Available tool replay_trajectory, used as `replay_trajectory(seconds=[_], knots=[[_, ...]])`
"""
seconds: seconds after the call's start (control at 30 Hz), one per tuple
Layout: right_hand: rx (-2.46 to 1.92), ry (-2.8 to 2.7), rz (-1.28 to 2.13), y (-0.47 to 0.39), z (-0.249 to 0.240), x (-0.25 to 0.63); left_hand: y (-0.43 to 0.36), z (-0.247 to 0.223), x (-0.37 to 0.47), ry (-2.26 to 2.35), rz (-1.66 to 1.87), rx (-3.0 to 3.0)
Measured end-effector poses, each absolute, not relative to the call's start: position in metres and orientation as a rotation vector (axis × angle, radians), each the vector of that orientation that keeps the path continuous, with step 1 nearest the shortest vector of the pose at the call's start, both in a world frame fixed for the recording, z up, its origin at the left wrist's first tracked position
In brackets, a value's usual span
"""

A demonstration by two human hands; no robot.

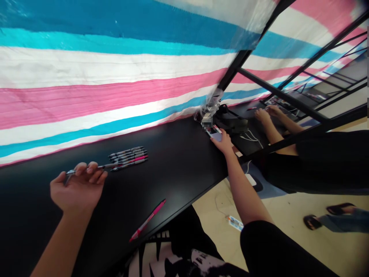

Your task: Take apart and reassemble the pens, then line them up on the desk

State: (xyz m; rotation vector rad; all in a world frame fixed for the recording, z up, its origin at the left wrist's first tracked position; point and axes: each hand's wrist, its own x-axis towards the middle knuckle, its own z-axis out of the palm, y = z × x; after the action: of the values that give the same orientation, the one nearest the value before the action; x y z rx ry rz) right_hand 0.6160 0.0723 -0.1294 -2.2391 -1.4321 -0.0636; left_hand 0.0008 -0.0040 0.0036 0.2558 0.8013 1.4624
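Black bench [178, 161] runs L to R under a striped cloth backdrop [115, 77], bands of blue, cyan, white & pink. Far L: left hand [77, 188], palm up, fingers curled around a grey pen [86, 169] held level above the bench, its tip end pointing R toward a row of pens [128, 157]. That row lies flat on the bench just beyond the fingertips: mostly grey barrels, one pink among them, packed side by side & touching. Nearer the bench's front edge, well apart from the row, a single pink pen [147, 220] lies diagonally by itself.

Centre-R: right hand [221, 141] stretched out to the bench's far R corner, fingers closed on a phone [215, 132] w/ lit screen; nothing on the screen is readable. Just behind the phone, clear crumpled plastic wrap [211, 102] hangs at a black frame post [230, 75]. Dark bag & white cables sit past the post.

Far R: another person's hands [268, 113] rest on the next bench behind the black frame bars, dark sleeve below. On the beige floor: a small card [235, 223], sandalled feet at the R edge. No brand or writing legible on the pens.
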Motion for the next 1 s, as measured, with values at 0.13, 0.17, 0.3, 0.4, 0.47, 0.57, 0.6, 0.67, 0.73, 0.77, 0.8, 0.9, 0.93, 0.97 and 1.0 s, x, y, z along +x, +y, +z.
replay_trajectory(seconds=[0.13, 0.17, 0.3, 0.4, 0.47, 0.57, 0.6, 0.67, 0.73, 0.77, 0.8, 0.9, 0.93, 0.97, 1.0], knots=[[-2.265, -1.410, -0.047, 0.067, -0.120, 0.606, -0.008, 0.003, 0.000, 0.729, 1.462, 0.268], [-2.261, -1.394, -0.058, 0.065, -0.117, 0.601, -0.008, 0.003, -0.001, 0.714, 1.463, 0.268], [-2.103, -1.306, -0.286, 0.049, -0.100, 0.557, -0.005, 0.002, -0.004, 0.729, 1.481, 0.274], [-1.870, -1.399, -0.250, 0.034, -0.086, 0.505, -0.001, 0.001, -0.003, 0.763, 1.476, 0.271], [-1.733, -1.519, -0.108, 0.026, -0.077, 0.468, 0.000, 0.001, 0.000, 0.770, 1.473, 0.252], [-1.554, -1.695, 0.134, 0.019, -0.065, 0.415, -0.001, 0.000, 0.004, 0.754, 1.455, 0.221], [-1.491, -1.729, 0.227, 0.017, -0.062, 0.398, -0.001, 0.000, 0.005, 0.746, 1.444, 0.216], [-1.377, -1.758, 0.445, 0.016, -0.056, 0.363, -0.003, -0.002, 0.009, 0.731, 1.417, 0.216], [-1.248, -1.805, 0.766, 0.016, -0.053, 0.329, -0.004, -0.005, 0.012, 0.711, 1.380, 0.218], [-1.182, -1.809, 0.933, 0.017, -0.051, 0.312, -0.005, -0.007, 0.014, 0.701, 1.370, 0.212], [-1.127, -1.810, 1.088, 0.018, -0.051, 0.296, -0.005, -0.009, 0.016, 0.691, 1.366, 0.206], [-1.020, -1.816, 1.327, 0.022, -0.052, 0.258, -0.007, -0.015, 0.021, 0.660, 1.362, 0.177], [-1.007, -1.809, 1.358, 0.023, -0.054, 0.249, -0.007, -0.017, 0.022, 0.648, 1.359, 0.172], [-1.002, -1.796, 1.378, 0.024, -0.056, 0.242, -0.008, -0.020, 0.023, 0.637, 1.351, 0.172], [-1.003, -1.777, 1.389, 0.024, -0.059, 0.237, -0.008, -0.022, 0.024, 0.628, 1.338, 0.170]])
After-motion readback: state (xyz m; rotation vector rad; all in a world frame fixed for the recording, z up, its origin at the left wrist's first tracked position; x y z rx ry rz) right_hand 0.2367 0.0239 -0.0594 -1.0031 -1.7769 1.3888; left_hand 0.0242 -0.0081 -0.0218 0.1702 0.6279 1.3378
